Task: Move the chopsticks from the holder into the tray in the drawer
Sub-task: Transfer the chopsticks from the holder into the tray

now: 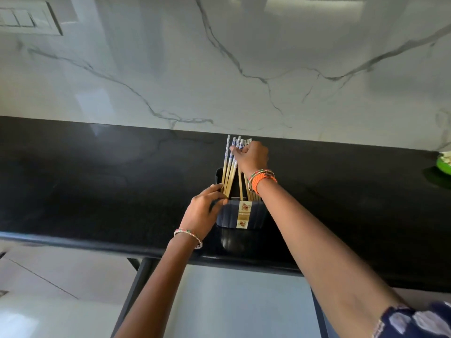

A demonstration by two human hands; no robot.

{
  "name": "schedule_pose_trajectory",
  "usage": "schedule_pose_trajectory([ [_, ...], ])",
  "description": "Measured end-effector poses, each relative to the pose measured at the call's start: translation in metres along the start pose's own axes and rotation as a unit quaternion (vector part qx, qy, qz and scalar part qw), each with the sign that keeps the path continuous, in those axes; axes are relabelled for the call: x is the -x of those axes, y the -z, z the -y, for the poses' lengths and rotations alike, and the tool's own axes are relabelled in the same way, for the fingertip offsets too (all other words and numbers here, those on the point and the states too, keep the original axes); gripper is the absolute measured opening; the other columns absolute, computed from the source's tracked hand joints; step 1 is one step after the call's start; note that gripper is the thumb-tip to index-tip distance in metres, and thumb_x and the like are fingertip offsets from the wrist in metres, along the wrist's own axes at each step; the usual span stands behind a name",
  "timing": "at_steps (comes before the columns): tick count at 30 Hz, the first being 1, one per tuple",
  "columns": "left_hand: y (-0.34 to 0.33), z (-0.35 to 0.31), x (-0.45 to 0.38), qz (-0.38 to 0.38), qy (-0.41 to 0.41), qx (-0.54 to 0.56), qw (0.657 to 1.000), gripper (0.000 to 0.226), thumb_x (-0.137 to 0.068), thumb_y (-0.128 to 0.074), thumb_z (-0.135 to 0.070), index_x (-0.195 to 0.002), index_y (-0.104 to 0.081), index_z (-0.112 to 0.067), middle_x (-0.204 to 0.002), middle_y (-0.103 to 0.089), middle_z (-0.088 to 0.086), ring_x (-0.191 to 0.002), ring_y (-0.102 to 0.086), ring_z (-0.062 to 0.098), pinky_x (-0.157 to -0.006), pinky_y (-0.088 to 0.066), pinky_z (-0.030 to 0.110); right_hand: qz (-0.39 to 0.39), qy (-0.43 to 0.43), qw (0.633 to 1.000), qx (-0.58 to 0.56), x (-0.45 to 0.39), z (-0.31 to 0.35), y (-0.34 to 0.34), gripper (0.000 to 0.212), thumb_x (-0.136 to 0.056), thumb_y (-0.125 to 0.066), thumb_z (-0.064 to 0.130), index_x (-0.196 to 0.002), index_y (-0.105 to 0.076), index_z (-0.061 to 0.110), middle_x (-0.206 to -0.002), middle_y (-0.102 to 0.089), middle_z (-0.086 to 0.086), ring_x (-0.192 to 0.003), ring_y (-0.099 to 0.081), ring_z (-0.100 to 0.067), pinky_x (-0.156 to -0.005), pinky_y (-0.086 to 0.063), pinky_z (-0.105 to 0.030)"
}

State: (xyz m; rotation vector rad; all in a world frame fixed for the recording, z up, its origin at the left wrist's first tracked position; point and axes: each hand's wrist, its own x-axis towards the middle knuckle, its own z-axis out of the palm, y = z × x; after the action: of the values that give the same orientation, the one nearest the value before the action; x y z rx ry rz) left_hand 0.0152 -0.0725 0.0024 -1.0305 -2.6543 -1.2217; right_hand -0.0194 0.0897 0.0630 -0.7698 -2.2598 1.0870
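Note:
Several bamboo chopsticks [228, 167] with blue-and-white patterned tops stand in a dark blue holder [230, 214] that bears a floral label, on the black counter. My right hand [251, 156] grips the tops of a bunch of them from the right. My left hand [203, 212] holds the holder's upper left edge, its fingers touching the lower shafts of the leftmost chopsticks. Neither drawer nor tray is in view.
The black counter [97, 186] runs left to right, backed by a white marble wall [219, 69]. A green object [444, 164] sits at the far right edge. A switch plate [26, 19] is on the wall at upper left. Pale cabinet fronts lie below the counter's front edge.

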Motion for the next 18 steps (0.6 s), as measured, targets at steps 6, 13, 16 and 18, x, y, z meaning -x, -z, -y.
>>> schedule_pose_trajectory([
  [6, -0.002, 0.003, -0.005, -0.01, 0.001, 0.01, 1.0, 0.026, -0.094, -0.045, -0.026, -0.097, -0.066, -0.011, -0.137, -0.051, 0.001, -0.089, -0.066, 0.016, -0.067, -0.04, 0.0, 0.0, -0.007, 0.997, 0.081, -0.012, 0.004, -0.006, 0.028, -0.086, -0.063, 0.037, -0.073, -0.056, 0.014, -0.078, -0.064, -0.008, -0.066, -0.06, -0.022, -0.055, -0.047, -0.025],
  [13, -0.001, 0.002, -0.008, -0.007, -0.002, 0.027, 1.0, 0.028, -0.094, -0.043, -0.026, -0.098, -0.066, -0.01, -0.137, -0.051, 0.002, -0.088, -0.066, 0.015, -0.069, -0.044, 0.003, 0.01, -0.016, 0.995, 0.099, -0.016, 0.01, -0.006, 0.039, -0.085, -0.066, 0.023, -0.057, -0.04, 0.017, -0.059, -0.049, 0.003, -0.056, -0.051, -0.015, -0.047, -0.035, -0.019],
  [16, 0.001, 0.002, -0.01, 0.008, 0.004, 0.02, 1.0, 0.028, -0.094, -0.043, -0.027, -0.099, -0.066, -0.011, -0.137, -0.051, 0.002, -0.089, -0.065, 0.017, -0.067, -0.042, 0.002, 0.042, -0.023, 0.997, 0.063, -0.019, 0.012, -0.001, 0.039, -0.083, -0.067, 0.014, -0.054, -0.04, 0.016, -0.052, -0.044, 0.003, -0.047, -0.049, -0.013, -0.043, -0.035, -0.017],
  [18, 0.004, 0.0, -0.011, 0.023, 0.002, 0.006, 1.0, 0.031, -0.095, -0.041, -0.03, -0.1, -0.065, -0.011, -0.138, -0.05, 0.002, -0.086, -0.065, 0.015, -0.07, -0.046, 0.011, 0.054, -0.031, 0.997, 0.039, -0.018, 0.017, 0.006, 0.038, -0.082, -0.068, 0.012, -0.054, -0.043, 0.015, -0.055, -0.052, -0.001, -0.058, -0.065, -0.02, -0.047, -0.045, -0.023],
])
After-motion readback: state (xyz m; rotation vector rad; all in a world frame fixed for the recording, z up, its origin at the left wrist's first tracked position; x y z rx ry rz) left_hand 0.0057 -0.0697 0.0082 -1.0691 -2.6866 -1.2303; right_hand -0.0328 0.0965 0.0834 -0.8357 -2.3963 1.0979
